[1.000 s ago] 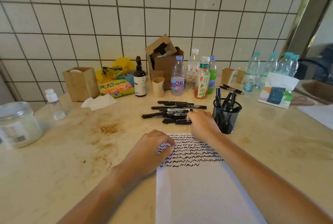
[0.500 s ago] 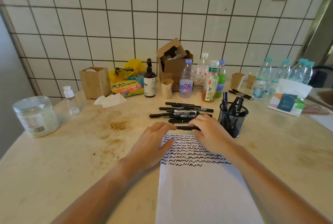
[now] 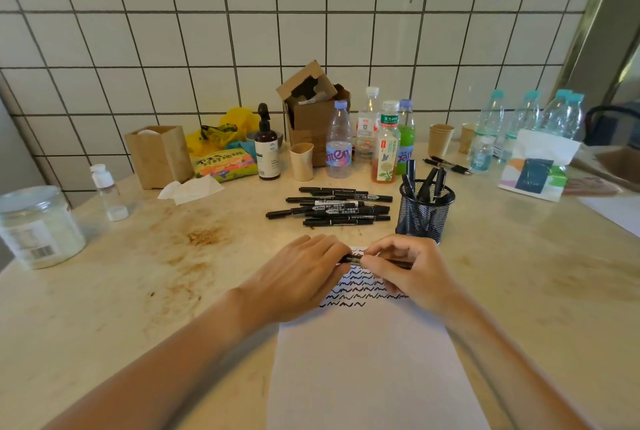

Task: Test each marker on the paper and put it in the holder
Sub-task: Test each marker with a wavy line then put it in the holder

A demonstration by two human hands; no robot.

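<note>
A black marker lies level between my two hands, just above the top of the white paper. My left hand grips its left end and my right hand pinches its right part. Rows of black squiggles cover the sheet's upper part, partly hidden by my hands. Several more black markers lie in a pile behind the hands. A black mesh holder with several markers upright in it stands to the right of the pile.
Bottles, a cardboard box, paper cups and a wooden box line the tiled wall. A clear jar sits far left, a tissue pack far right. The beige table is stained at left.
My right hand took one marker from the pile and drew it back over the paper. My left hand left the sheet and closed on the marker's other end.
</note>
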